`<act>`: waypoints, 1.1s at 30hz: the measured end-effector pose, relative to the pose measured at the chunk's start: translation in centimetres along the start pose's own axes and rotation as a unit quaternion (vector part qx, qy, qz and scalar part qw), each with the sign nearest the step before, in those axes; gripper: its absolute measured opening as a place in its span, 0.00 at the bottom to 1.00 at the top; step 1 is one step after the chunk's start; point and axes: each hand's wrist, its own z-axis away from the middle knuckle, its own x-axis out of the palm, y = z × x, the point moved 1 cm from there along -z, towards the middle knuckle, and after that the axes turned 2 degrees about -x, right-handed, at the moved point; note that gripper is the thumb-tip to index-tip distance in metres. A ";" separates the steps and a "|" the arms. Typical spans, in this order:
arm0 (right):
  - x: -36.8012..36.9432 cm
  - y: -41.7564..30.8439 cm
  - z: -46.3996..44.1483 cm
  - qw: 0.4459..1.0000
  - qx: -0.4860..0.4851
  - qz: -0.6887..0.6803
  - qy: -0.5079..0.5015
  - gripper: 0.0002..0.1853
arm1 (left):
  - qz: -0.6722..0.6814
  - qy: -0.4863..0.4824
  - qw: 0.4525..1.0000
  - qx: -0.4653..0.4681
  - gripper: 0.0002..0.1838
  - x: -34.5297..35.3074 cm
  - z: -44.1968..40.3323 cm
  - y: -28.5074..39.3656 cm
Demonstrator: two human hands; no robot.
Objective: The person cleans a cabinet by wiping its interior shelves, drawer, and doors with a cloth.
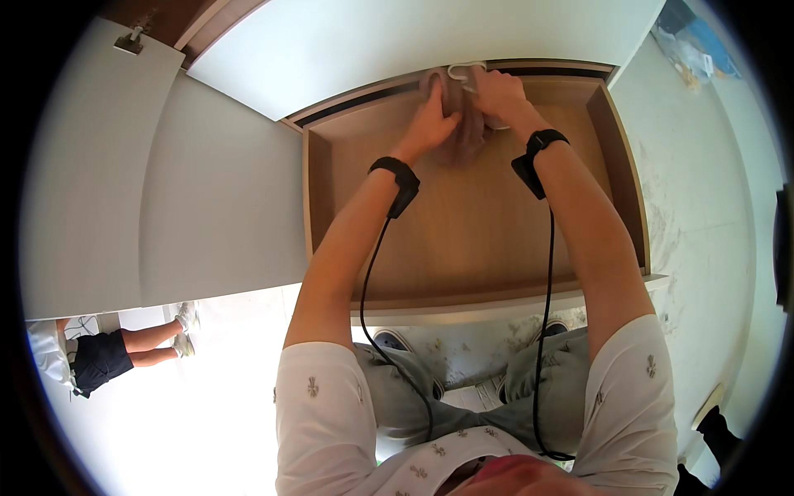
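Observation:
An open wooden drawer (463, 223) lies in front of me, pulled out from under a white panel. Over its far edge hangs a crumpled pinkish-brown cloth (470, 136) with a white edge, slightly blurred. My left hand (430, 122) grips the cloth from the left, its thumb and fingers around the fabric. On the other side my right hand (498, 95) has its fingers bent on the cloth near the white edge. Both hands are close together above the back of the drawer. Black bands with cables sit on both wrists.
White cabinet doors (223, 182) stand at the left, one with a metal hinge (130, 41). Another person (116, 351) is at the far lower left. Clear and blue plastic (703, 50) lies at the upper right. Dark-clad limbs (718, 430) show at the lower right.

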 end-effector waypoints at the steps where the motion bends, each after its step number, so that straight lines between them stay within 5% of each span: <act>1: 0.1 0.2 0.0 1.000 -0.006 -0.005 0.018 0.23 | -0.017 -0.002 1.000 -0.006 0.48 0.2 -0.1 -0.3; 15: 0.8 8.7 0.7 0.996 0.081 0.008 0.024 0.30 | -0.110 -0.045 0.993 -0.005 0.48 3.6 -1.5 1.7; 21: 2.2 14.2 1.5 0.990 0.134 0.035 0.028 0.35 | -0.141 -0.054 0.986 0.067 0.52 6.9 -1.2 0.9; 26: 3.5 19.7 1.2 0.964 0.229 0.003 0.137 0.42 | -0.194 0.003 0.966 0.171 0.46 7.6 -0.1 2.6; 33: 2.6 23.5 1.3 0.949 0.303 -0.053 0.063 0.41 | -0.215 0.003 0.951 0.221 0.44 9.6 -1.0 3.0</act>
